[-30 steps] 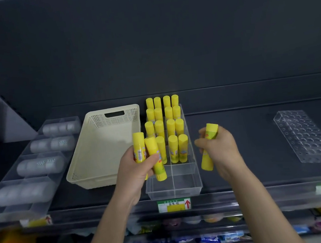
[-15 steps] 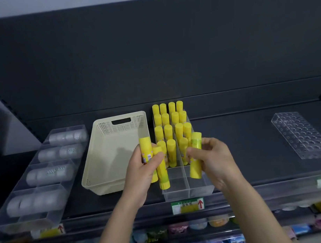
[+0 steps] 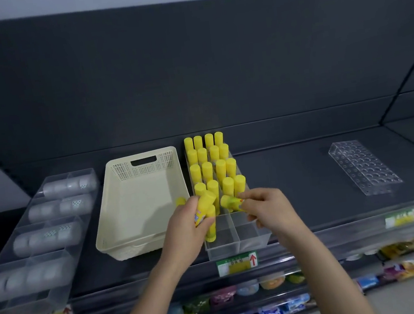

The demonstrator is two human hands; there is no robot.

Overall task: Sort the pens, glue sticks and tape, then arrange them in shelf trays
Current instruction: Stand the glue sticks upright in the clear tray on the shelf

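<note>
Several yellow glue sticks (image 3: 211, 166) stand upright in rows in a clear divided tray (image 3: 238, 242) at the shelf's middle. My left hand (image 3: 186, 230) grips two glue sticks (image 3: 206, 211) over the tray's front left part. My right hand (image 3: 268, 208) holds one glue stick (image 3: 230, 201), tilted, over the tray's right lane just in front of the standing rows. The front compartments of the tray hold nothing.
A cream plastic basket (image 3: 140, 199) sits left of the tray. Further left, a clear tray (image 3: 39, 231) holds rolls of tape. A clear perforated pen rack (image 3: 362, 165) lies at the right. Lower shelves with packaged goods run below.
My right hand has carried its glue stick left and tipped it toward the tray's right lane. The left hand has lowered its two sticks toward the tray. The camera has moved closer.
</note>
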